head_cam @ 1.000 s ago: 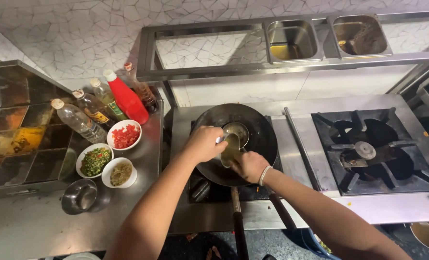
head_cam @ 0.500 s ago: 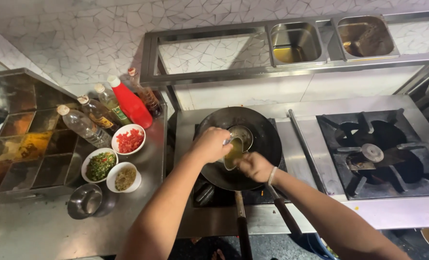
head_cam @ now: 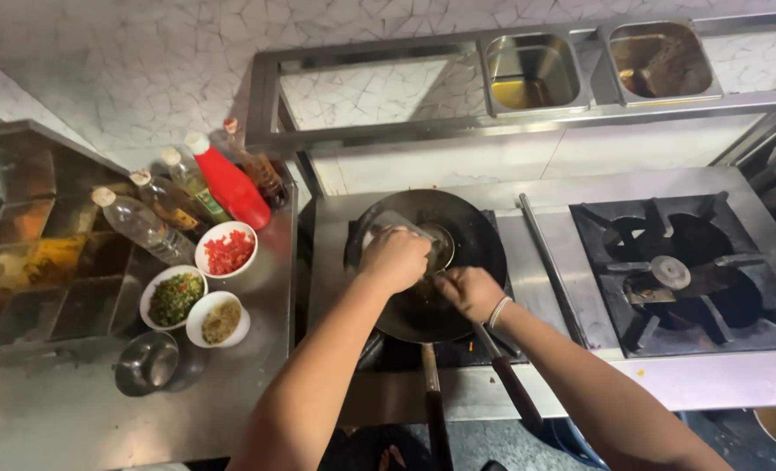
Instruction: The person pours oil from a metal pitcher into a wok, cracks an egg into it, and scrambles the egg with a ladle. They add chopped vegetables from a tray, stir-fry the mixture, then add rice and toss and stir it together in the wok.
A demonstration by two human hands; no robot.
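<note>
both hands over the wok [head_cam: 458, 262], a dark round pan sitting on the left burner, its long handle [head_cam: 434, 414] running back toward the person. left hand [head_cam: 394, 258] curled shut around a small clear cup [head_cam: 390, 223], tilted over the wok's middle; cup contents cannot be told. right hand [head_cam: 469, 290] closed on a ladle [head_cam: 441, 247], its bowl just beside the left hand, its dark handle [head_cam: 512, 384] slanting down to the right. wok interior looks dark and glossy (contents unclear). right burner [head_cam: 671, 272] bare, well apart. on the counter [head_cam: 257, 375] left of the stove: white bowl of chopped red bits [head_cam: 227, 251], white bowl of chopped greens [head_cam: 173, 297], white bowl of a brownish paste [head_cam: 219, 321], the three touching or nearly so; a steel bowl [head_cam: 146, 362] just below them, contents not discernible. behind the bowls a cluster of bottles: red squeeze bottle [head_cam: 230, 186] with white cap, clear bottle [head_cam: 139, 224], others partly hidden. far left, a tray rack [head_cam: 22, 253] with yellow and orange powders. on the shelf above, two steel pans [head_cam: 532, 71], one with a yellowish liquid, the other brownish.
</note>
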